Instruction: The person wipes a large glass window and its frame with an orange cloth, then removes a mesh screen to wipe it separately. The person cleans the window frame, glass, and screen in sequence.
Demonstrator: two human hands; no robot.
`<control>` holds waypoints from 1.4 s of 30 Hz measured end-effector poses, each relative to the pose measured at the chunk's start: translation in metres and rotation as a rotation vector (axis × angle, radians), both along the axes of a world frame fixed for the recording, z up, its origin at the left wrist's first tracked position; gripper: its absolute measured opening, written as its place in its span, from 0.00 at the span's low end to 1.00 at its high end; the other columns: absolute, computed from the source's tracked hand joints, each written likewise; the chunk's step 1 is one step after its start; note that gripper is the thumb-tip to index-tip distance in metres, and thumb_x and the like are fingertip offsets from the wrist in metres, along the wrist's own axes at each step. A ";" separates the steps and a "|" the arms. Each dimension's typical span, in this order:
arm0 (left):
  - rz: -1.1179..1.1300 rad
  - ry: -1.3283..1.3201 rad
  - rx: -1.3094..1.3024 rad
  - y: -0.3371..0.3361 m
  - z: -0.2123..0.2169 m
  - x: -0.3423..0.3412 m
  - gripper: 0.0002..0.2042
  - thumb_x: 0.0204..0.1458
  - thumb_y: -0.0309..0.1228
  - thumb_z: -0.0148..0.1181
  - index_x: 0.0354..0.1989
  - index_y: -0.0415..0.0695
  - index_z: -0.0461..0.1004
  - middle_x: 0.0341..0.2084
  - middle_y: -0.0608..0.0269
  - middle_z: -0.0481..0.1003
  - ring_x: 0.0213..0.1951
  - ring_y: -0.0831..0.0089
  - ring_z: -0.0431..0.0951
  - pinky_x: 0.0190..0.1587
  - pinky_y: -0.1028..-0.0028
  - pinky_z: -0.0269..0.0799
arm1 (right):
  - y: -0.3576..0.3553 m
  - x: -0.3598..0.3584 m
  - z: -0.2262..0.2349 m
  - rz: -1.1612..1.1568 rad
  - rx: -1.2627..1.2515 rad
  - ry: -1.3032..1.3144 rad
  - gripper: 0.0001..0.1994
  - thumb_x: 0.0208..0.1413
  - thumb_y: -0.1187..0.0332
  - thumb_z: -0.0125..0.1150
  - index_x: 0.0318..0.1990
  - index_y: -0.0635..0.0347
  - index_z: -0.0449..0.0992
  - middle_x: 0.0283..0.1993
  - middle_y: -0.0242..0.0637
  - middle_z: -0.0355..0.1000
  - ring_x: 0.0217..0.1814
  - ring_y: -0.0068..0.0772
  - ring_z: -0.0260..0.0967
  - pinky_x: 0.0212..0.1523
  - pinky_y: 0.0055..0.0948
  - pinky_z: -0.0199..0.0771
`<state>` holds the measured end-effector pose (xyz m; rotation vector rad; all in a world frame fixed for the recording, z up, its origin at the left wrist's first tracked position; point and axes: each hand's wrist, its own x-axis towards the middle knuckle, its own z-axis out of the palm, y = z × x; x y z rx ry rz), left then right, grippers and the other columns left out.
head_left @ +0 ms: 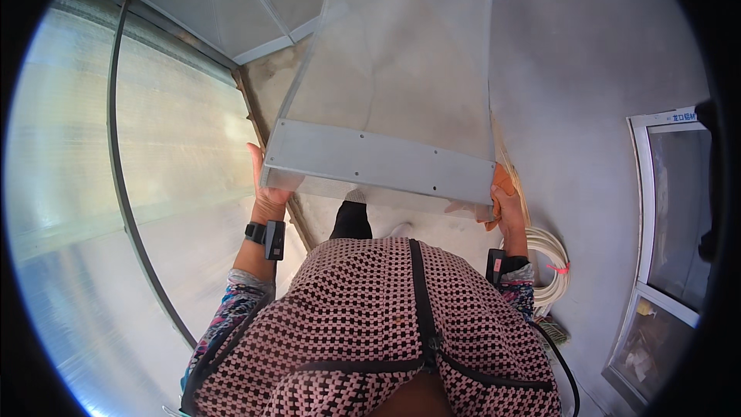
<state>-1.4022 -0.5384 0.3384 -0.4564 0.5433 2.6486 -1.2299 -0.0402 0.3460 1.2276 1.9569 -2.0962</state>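
A tall mesh screen panel (401,77) stretches away in front of me, with a grey metal strip (378,161) along its near end. My left hand (272,191) supports the near left corner, its thumb pointing up outside the edge and its fingers partly hidden behind the panel. At the near right corner, my right hand (506,205) is closed around the edge with an orange cloth (503,179) bunched in it. The panel's near end is raised above the floor; where its far end rests is out of view.
Translucent sheeting (177,108) on a dark frame (116,123) rises at the left. On the right are a grey wall (587,108), a coil of pale hose or cable (554,262) and a white-framed window (642,208). My dark-clad leg (352,220) shows below the panel.
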 end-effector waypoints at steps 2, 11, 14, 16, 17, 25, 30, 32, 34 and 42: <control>0.076 0.032 0.053 0.004 -0.007 0.009 0.45 0.58 0.71 0.40 0.69 0.42 0.63 0.67 0.55 0.66 0.66 0.56 0.66 0.69 0.58 0.60 | -0.007 -0.004 -0.001 0.017 -0.061 0.000 0.19 0.61 0.69 0.62 0.58 0.65 0.73 0.46 0.36 0.76 0.45 0.29 0.75 0.42 0.28 0.78; 0.238 -0.111 0.125 0.039 -0.029 0.042 0.36 0.64 0.63 0.42 0.66 0.43 0.66 0.64 0.57 0.69 0.65 0.56 0.66 0.70 0.57 0.61 | -0.041 -0.016 -0.009 0.036 -0.074 -0.052 0.20 0.59 0.68 0.63 0.58 0.64 0.72 0.47 0.38 0.76 0.41 0.30 0.75 0.36 0.32 0.79; 0.120 -0.225 0.175 0.062 -0.036 0.058 0.38 0.64 0.63 0.43 0.66 0.40 0.63 0.64 0.55 0.68 0.66 0.56 0.66 0.71 0.56 0.59 | -0.061 -0.026 -0.020 0.042 -0.027 0.066 0.12 0.60 0.70 0.62 0.48 0.63 0.74 0.33 0.33 0.73 0.24 0.23 0.68 0.20 0.25 0.67; 0.039 -0.309 0.238 0.069 -0.037 0.065 0.41 0.63 0.65 0.44 0.67 0.36 0.60 0.66 0.53 0.65 0.67 0.55 0.63 0.73 0.55 0.56 | -0.072 -0.033 -0.025 -0.008 -0.074 0.076 0.06 0.60 0.71 0.61 0.41 0.61 0.74 0.25 0.28 0.69 0.16 0.18 0.59 0.17 0.24 0.58; 0.063 -0.274 0.206 0.070 -0.037 0.065 0.40 0.62 0.64 0.46 0.67 0.37 0.60 0.66 0.53 0.64 0.68 0.56 0.63 0.73 0.55 0.55 | -0.075 -0.036 -0.026 0.002 -0.072 0.082 0.06 0.60 0.71 0.61 0.42 0.61 0.74 0.26 0.29 0.69 0.17 0.18 0.60 0.17 0.24 0.60; -0.100 -0.017 -0.012 0.111 -0.050 0.047 0.33 0.60 0.50 0.63 0.65 0.41 0.63 0.64 0.58 0.67 0.66 0.62 0.65 0.72 0.60 0.56 | -0.090 -0.050 -0.020 0.071 -0.077 0.078 0.11 0.59 0.70 0.62 0.46 0.65 0.72 0.39 0.34 0.73 0.34 0.25 0.72 0.32 0.29 0.74; 0.039 -0.150 -0.024 0.129 -0.069 0.042 0.23 0.65 0.36 0.57 0.64 0.40 0.64 0.60 0.58 0.70 0.64 0.61 0.67 0.71 0.60 0.58 | -0.107 -0.060 -0.022 0.193 0.082 0.088 0.13 0.59 0.70 0.63 0.49 0.65 0.71 0.42 0.36 0.74 0.40 0.27 0.73 0.42 0.28 0.76; 0.078 -0.183 -0.052 0.131 -0.073 0.043 0.21 0.65 0.34 0.57 0.63 0.39 0.64 0.59 0.58 0.71 0.62 0.61 0.68 0.70 0.60 0.61 | -0.110 -0.063 -0.024 0.242 0.071 0.079 0.14 0.59 0.70 0.63 0.50 0.66 0.71 0.43 0.37 0.74 0.42 0.28 0.73 0.44 0.29 0.76; 0.112 -0.247 -0.126 0.132 -0.075 0.043 0.20 0.65 0.32 0.56 0.63 0.39 0.65 0.58 0.57 0.71 0.61 0.61 0.69 0.68 0.61 0.64 | -0.111 -0.067 -0.029 0.290 0.028 0.052 0.15 0.59 0.69 0.64 0.50 0.66 0.71 0.45 0.37 0.74 0.44 0.28 0.74 0.45 0.29 0.76; 0.211 -0.220 -0.343 0.085 -0.107 0.018 0.18 0.63 0.26 0.56 0.59 0.34 0.67 0.52 0.54 0.74 0.52 0.60 0.76 0.59 0.62 0.75 | -0.088 -0.085 -0.042 0.412 0.060 0.044 0.20 0.59 0.67 0.67 0.55 0.67 0.71 0.50 0.39 0.74 0.47 0.29 0.74 0.48 0.28 0.76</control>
